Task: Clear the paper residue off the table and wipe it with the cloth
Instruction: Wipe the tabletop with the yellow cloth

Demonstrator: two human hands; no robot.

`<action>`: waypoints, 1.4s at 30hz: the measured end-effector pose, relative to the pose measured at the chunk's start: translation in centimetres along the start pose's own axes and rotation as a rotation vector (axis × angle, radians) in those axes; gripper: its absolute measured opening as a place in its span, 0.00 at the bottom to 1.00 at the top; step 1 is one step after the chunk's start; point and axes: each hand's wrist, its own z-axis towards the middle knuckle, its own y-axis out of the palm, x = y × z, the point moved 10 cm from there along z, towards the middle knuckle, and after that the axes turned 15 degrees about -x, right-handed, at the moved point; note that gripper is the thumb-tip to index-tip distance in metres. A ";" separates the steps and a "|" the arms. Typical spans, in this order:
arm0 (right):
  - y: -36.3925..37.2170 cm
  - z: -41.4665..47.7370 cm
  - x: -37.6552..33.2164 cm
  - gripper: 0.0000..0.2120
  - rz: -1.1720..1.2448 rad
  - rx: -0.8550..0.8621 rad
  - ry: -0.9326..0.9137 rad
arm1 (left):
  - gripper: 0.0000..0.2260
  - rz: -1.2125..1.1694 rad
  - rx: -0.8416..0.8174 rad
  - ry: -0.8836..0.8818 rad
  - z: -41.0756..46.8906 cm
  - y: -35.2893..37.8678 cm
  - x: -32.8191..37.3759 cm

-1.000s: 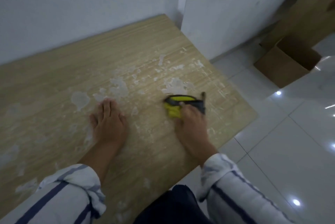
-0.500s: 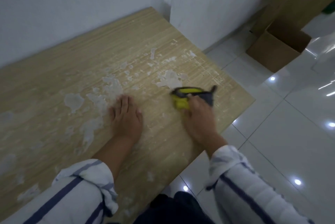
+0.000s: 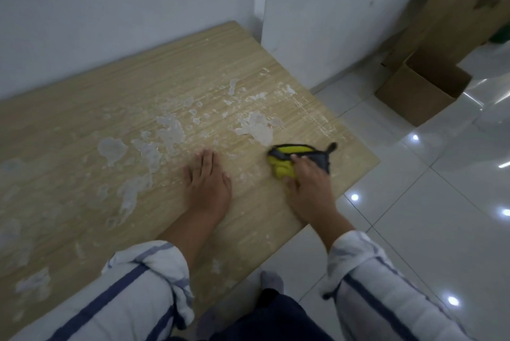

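Right of centre in the frame, I see the right hand [image 3: 307,187] gripping the yellow-and-grey cloth [image 3: 289,160] against the table [image 3: 110,92], just below a patch of paper residue [image 3: 256,128]. At mid-frame the left hand [image 3: 207,186] lies flat on the wood, fingers straight.

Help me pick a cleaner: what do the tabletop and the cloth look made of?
Tabletop: probably wood-look laminate, matt finish, judging by its even, straight grain. Cloth: soft fabric, perhaps microfibre, yellow with dark edging; it bunches under the right hand.
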 end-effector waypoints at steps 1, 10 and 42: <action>-1.5 0.9 2.5 0.21 -0.007 0.011 0.088 | 0.26 -0.001 0.006 -0.005 0.1 0.0 0.4; 1.5 -2.1 -3.4 0.18 -0.071 -0.125 -0.318 | 0.26 -0.043 0.037 -0.106 1.2 0.6 3.4; 3.4 3.7 -5.3 0.21 -0.029 -0.351 -0.672 | 0.25 -0.036 0.057 -0.200 1.1 -0.1 3.2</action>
